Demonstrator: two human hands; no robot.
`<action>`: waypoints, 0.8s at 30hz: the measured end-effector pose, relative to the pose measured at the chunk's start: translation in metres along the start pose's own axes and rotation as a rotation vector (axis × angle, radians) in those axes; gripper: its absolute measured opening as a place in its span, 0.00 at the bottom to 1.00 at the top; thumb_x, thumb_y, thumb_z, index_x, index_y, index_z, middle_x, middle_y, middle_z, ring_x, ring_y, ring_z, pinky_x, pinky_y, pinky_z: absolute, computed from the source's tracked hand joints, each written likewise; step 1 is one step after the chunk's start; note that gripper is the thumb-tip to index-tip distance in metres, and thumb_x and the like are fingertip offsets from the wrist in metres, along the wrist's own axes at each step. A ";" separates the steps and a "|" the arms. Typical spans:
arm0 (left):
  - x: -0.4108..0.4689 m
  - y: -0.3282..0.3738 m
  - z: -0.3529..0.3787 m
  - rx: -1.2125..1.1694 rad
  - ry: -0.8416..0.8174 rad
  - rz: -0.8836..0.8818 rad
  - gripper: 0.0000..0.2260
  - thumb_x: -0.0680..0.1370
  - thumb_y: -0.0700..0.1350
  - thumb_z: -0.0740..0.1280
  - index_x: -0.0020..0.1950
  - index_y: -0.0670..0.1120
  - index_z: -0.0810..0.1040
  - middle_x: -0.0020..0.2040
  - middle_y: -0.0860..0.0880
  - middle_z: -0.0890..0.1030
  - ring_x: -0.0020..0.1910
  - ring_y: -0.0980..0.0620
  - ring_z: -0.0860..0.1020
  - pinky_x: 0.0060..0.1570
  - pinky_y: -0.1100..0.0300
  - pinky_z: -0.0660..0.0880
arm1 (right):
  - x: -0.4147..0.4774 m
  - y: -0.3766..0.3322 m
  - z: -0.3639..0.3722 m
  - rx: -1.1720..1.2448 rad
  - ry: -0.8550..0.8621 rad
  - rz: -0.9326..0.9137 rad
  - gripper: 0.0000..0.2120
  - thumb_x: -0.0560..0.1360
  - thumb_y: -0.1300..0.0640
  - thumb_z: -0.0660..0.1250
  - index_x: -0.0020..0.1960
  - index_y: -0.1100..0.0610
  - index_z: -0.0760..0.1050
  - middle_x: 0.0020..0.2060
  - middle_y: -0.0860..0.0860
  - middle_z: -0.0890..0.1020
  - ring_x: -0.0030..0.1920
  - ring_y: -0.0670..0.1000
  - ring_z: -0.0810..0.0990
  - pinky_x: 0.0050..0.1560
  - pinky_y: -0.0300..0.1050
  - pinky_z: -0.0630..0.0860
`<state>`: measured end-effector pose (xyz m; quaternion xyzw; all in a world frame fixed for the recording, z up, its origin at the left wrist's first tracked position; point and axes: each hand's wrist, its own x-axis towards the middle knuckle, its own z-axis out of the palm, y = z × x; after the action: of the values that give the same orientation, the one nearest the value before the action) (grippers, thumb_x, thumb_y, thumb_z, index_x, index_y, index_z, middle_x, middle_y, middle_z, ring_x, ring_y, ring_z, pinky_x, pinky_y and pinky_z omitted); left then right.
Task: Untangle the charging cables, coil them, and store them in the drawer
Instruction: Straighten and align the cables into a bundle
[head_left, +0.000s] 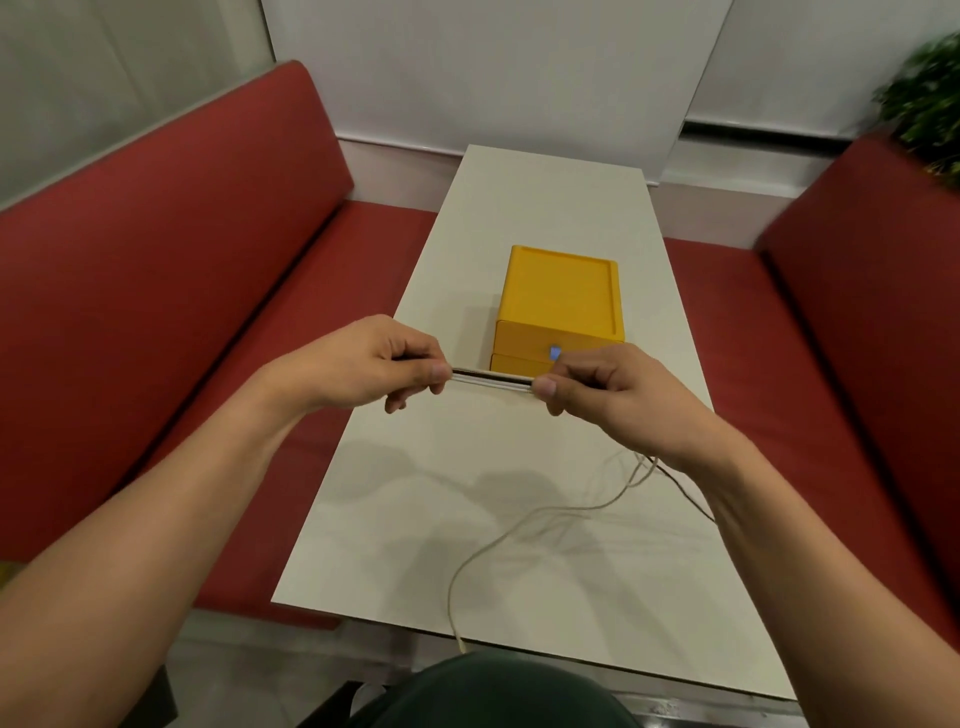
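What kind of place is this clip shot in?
Likely a café or canteen booth, though I can't be sure: red padded benches flank a narrow white table, and a green plant shows above the right one. The yellow drawer box and cables are task props.

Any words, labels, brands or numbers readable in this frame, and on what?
No readable text in this frame.
On the yellow drawer box: no print visible.
On the small blue patch on its drawer front: too small to tell whether it carries a mark.
On the cables and the white table: plain.
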<state>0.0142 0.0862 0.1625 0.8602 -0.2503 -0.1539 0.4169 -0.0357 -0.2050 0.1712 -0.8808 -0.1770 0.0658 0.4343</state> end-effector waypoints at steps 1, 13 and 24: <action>0.002 -0.001 0.002 0.042 -0.001 -0.007 0.11 0.83 0.47 0.67 0.42 0.49 0.82 0.31 0.45 0.78 0.29 0.51 0.77 0.38 0.60 0.75 | -0.002 -0.005 -0.002 0.083 -0.045 -0.019 0.17 0.81 0.47 0.69 0.37 0.54 0.80 0.29 0.46 0.71 0.32 0.47 0.65 0.34 0.42 0.62; 0.000 0.014 0.005 -0.287 -0.078 0.131 0.10 0.81 0.44 0.69 0.42 0.43 0.83 0.27 0.49 0.74 0.27 0.52 0.71 0.44 0.58 0.79 | 0.019 0.016 0.007 -0.220 0.117 -0.037 0.17 0.82 0.49 0.67 0.38 0.55 0.79 0.26 0.46 0.72 0.29 0.46 0.69 0.31 0.42 0.63; 0.007 -0.010 -0.004 -0.048 -0.077 0.081 0.10 0.80 0.55 0.68 0.43 0.52 0.83 0.35 0.41 0.79 0.33 0.51 0.76 0.41 0.46 0.76 | 0.005 0.005 0.002 -0.081 0.032 -0.059 0.17 0.82 0.49 0.68 0.37 0.55 0.78 0.28 0.49 0.73 0.30 0.44 0.69 0.33 0.37 0.64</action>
<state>0.0254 0.0900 0.1567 0.8324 -0.2972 -0.1760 0.4333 -0.0300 -0.2047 0.1665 -0.8930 -0.1984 0.0317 0.4028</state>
